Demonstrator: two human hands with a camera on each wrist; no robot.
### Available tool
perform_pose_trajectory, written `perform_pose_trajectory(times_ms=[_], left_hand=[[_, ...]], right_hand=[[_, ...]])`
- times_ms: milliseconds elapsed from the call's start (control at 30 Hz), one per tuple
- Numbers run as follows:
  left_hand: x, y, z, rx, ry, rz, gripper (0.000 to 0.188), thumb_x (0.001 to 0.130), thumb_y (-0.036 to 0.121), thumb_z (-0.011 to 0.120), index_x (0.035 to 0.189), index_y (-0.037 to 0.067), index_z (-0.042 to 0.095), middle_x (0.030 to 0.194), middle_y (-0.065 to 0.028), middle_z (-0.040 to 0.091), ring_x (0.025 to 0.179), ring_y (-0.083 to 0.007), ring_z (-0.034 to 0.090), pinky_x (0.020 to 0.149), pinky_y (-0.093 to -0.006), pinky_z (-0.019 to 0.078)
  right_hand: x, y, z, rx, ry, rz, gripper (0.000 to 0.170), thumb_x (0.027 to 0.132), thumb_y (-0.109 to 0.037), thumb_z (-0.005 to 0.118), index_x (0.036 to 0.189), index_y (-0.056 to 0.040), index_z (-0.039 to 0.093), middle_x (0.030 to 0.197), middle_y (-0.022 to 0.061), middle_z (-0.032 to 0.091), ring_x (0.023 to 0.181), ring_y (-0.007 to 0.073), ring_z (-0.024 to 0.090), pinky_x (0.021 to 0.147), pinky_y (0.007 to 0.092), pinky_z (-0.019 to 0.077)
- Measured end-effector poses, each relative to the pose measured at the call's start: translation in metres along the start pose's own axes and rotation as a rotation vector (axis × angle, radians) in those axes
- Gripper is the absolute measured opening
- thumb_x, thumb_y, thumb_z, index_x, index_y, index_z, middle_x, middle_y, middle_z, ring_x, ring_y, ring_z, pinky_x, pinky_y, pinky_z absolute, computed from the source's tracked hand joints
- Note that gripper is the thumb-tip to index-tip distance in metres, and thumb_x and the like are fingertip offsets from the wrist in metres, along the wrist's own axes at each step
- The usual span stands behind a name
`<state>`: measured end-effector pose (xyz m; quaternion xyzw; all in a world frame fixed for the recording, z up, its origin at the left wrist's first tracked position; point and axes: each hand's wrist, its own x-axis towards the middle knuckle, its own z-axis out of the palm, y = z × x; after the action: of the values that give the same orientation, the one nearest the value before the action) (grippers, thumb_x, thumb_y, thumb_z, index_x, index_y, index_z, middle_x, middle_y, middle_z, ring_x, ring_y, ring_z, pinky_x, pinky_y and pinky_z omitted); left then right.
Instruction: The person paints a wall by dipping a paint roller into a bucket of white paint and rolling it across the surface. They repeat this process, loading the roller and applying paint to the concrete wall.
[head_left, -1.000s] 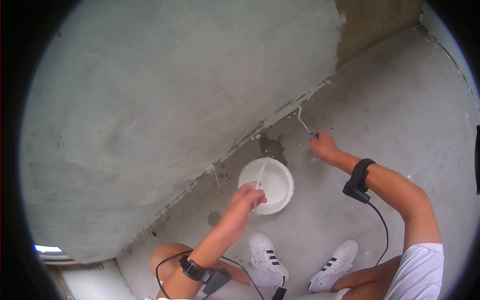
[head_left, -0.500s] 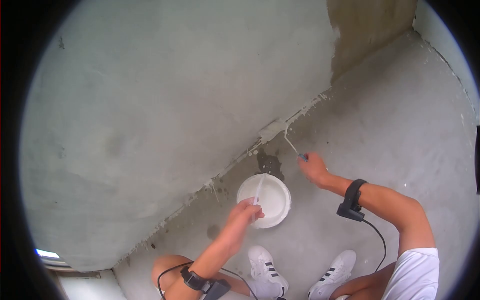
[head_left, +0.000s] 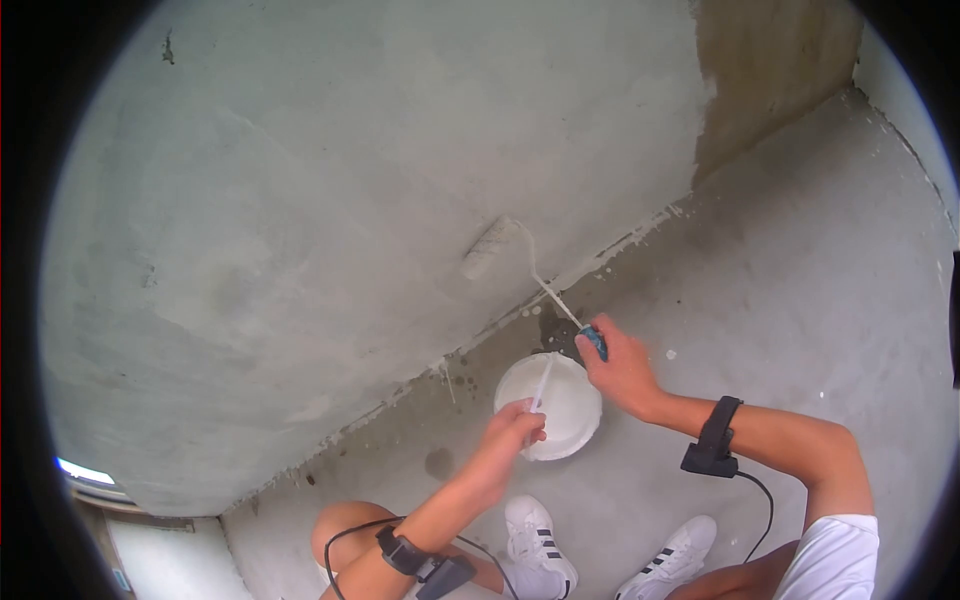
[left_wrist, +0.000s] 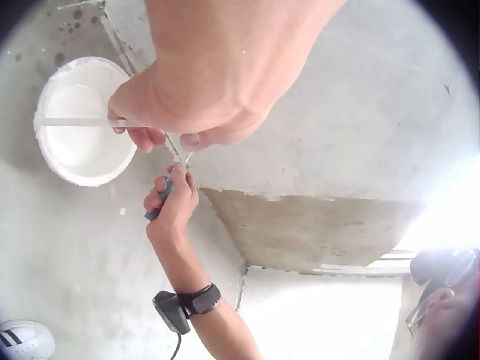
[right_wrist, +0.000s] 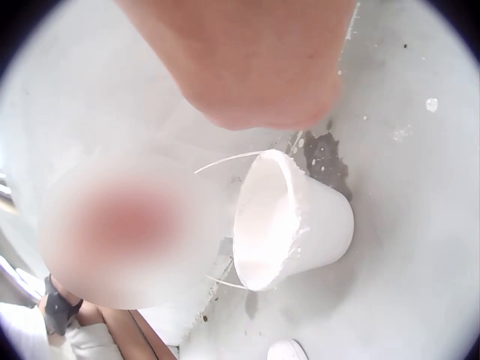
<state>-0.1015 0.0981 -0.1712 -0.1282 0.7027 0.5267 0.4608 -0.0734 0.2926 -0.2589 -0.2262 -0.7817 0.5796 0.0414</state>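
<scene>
My right hand [head_left: 620,370] grips the blue-green handle [head_left: 593,342] of a paint roller; its white sleeve [head_left: 490,247] lies against the grey wall above the floor edge. The left hand [head_left: 513,430] pinches the pale strap-like handle [head_left: 542,386] of a white bucket [head_left: 574,440], which holds white paint. In the left wrist view the left hand [left_wrist: 202,90] is at the handle strip [left_wrist: 79,122] across the bucket [left_wrist: 91,174], with the right hand [left_wrist: 177,196] beyond. The right wrist view shows the bucket [right_wrist: 322,225] tilted below the right hand [right_wrist: 262,67]; the roller is hidden there.
The wall [head_left: 300,200] meets the grey floor [head_left: 760,290] along a paint-splattered diagonal edge. A brown unpainted patch [head_left: 770,70] is at the upper right. White shoes [head_left: 535,545] stand below the bucket, and cables hang from both wrist cameras.
The roller has moved from the wall's bottom edge up onto the wall and leftward. My right hand has come down and left, closer to the bucket. The left hand keeps its hold.
</scene>
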Motion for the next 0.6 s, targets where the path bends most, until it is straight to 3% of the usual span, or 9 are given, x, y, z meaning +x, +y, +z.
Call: perform_pose_trajectory(times_ms=[233, 600], left_hand=[[-0.001, -0.001, -0.001, 0.009, -0.002, 0.001, 0.036, 0.093, 0.022, 0.060, 0.123, 0.004, 0.055, 0.104, -0.0016, 0.057, 0.099, -0.0125, 0.053, 0.097, -0.0296, 0.0407], [-0.007, -0.012, 0.000, 0.015, 0.009, 0.036, 0.035, 0.092, 0.021, 0.060, 0.123, 0.004, 0.056, 0.103, -0.0019, 0.057, 0.098, -0.0130, 0.054, 0.097, -0.0300, 0.0413]], right_hand=[[0.001, 0.047, 0.005, -0.101, 0.061, 0.118, 0.028, 0.095, -0.027, 0.055, 0.108, -0.0023, 0.051, 0.089, 0.0241, 0.066, 0.085, 0.0469, 0.062, 0.074, 0.0521, 0.0474], [0.019, 0.084, 0.001, -0.135, 0.083, 0.214, 0.035, 0.093, -0.030, 0.055, 0.107, 0.0013, 0.058, 0.094, 0.0250, 0.067, 0.090, 0.0452, 0.063, 0.080, 0.0494, 0.0485]])
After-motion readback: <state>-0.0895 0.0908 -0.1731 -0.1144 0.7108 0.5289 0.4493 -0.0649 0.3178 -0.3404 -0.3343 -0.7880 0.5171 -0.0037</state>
